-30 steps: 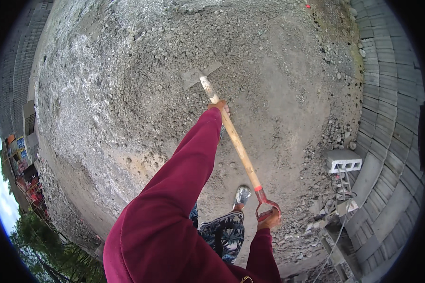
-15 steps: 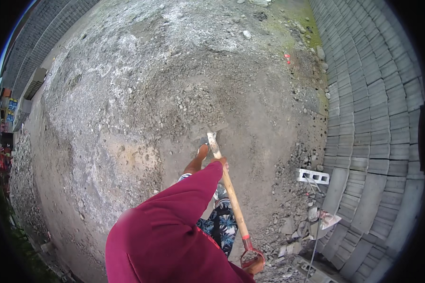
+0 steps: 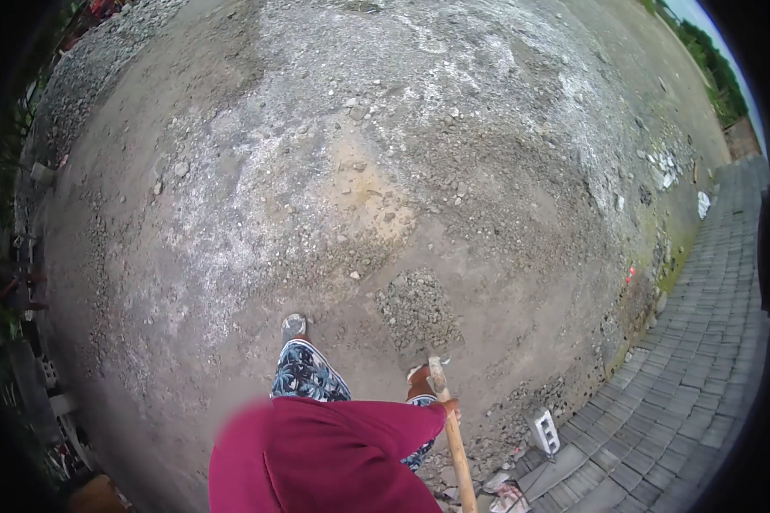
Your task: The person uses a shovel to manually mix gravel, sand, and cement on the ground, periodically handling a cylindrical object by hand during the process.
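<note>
My left hand [image 3: 451, 409] is closed around the wooden shaft of a shovel [image 3: 459, 453], low down near the blade. A heap of grey gravel [image 3: 417, 308] covers the shovel's blade, so little of the metal shows. Past the lower edge of the picture runs the upper end of the shaft. My right hand is out of the picture. My left arm in a maroon sleeve [image 3: 402, 417] reaches across toward the right. One foot [image 3: 294, 326] stands to the left of the load; the other is partly hidden behind the shaft.
Loose gravel and a sandy patch [image 3: 372, 201] spread ahead on the ground. A hollow concrete block [image 3: 544, 432] stands at the right, beside rows of stacked grey blocks [image 3: 667, 385]. Small red scraps [image 3: 630, 274] lie farther up that side. Bits of rubble [image 3: 509, 496] sit near the lower edge.
My view has swung left. The blade, low against the ground before, now bears a gravel heap. My right hand, earlier on the red D-shaped grip, has gone out of view with it.
</note>
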A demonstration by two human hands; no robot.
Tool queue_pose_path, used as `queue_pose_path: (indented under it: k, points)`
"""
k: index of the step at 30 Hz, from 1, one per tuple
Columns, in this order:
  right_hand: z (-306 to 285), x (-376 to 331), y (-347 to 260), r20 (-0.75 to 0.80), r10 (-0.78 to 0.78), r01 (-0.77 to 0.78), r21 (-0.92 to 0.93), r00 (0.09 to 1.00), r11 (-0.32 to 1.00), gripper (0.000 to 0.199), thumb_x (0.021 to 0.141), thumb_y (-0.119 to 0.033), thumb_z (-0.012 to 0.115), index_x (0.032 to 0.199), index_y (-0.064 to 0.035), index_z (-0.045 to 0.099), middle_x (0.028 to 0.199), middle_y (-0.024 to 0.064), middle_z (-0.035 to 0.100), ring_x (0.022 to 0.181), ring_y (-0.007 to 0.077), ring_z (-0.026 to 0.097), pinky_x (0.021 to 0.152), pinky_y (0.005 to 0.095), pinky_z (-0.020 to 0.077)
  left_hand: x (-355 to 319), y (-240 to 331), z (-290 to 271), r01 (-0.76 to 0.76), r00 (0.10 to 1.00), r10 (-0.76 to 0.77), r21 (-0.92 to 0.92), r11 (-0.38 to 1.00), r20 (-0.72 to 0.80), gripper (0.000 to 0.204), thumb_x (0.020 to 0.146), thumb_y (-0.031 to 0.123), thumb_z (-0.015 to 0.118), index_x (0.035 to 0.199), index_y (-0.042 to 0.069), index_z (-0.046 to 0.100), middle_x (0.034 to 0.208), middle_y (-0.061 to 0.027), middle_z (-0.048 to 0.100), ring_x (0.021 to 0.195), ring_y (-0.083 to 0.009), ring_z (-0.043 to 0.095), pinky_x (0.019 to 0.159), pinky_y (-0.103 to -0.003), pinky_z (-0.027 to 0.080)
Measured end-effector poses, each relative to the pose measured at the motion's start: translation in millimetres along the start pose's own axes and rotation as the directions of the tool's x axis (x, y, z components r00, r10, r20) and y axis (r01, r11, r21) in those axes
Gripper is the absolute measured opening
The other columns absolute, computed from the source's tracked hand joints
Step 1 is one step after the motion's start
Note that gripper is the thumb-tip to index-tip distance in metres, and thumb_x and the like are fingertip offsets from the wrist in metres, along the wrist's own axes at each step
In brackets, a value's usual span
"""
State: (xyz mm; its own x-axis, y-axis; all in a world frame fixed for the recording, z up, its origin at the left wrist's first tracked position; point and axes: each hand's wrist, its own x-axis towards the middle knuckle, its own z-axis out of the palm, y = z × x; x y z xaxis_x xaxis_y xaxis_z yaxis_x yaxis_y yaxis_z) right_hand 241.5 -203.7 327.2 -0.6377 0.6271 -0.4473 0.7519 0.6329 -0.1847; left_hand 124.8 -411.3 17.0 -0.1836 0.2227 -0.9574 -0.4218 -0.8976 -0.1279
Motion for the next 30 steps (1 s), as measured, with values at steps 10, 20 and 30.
queue_pose_path:
  k: [10, 20, 30]
  points:
    - [262.3, -203.2, -249.5, 0.498, -0.553, 0.137, 0.649, 0.668, 0.748, 0.015, 0.08, -0.02, 0.054, 0.081, -0.0063, 0.058, 0.056, 0.0006, 0.043, 0.041, 0.0146, 0.043, 0.036, 0.0284, 0.0368, -311.9, 448.0, -476.3, -0.821, 0.568, 0.614, -0.432, 0.373, -0.548, 0.027, 0.079, 0.021, 0.065, 0.086, -0.004, 0.056, 0.067, -0.0125, 0.061, 0.052, -0.0233, 0.06, 0.048, -0.038, 0.054]
    - [222.1, -759.3, -356.9, 0.431, -0.625, 0.102, 0.866, -0.651, 0.49, 0.044, 0.077, -0.013, 0.07, 0.11, 0.0051, 0.048, 0.091, 0.01, 0.057, 0.08, 0.0137, 0.058, 0.071, 0.0268, 0.0483, -709.5, 450.4, -794.8, -0.978, 0.134, 0.591, -0.201, -0.05, -0.796, 0.046, 0.082, 0.02, 0.055, 0.118, -0.004, 0.039, 0.076, -0.0168, 0.06, 0.055, -0.0272, 0.06, 0.05, -0.041, 0.052]
    - [257.8, -520.3, -363.0, 0.624, -0.769, 0.439, 0.736, -0.141, 0.516, 0.026, 0.071, -0.003, 0.068, 0.09, -0.0007, 0.051, 0.068, 0.0061, 0.054, 0.046, 0.0134, 0.051, 0.041, 0.0259, 0.0424, -316.2, 366.5, -587.5, -0.622, 0.772, 0.441, -0.688, 0.374, -0.458, 0.035, 0.08, 0.015, 0.053, 0.109, -0.002, 0.041, 0.075, -0.0173, 0.058, 0.063, -0.0309, 0.061, 0.06, -0.05, 0.053]
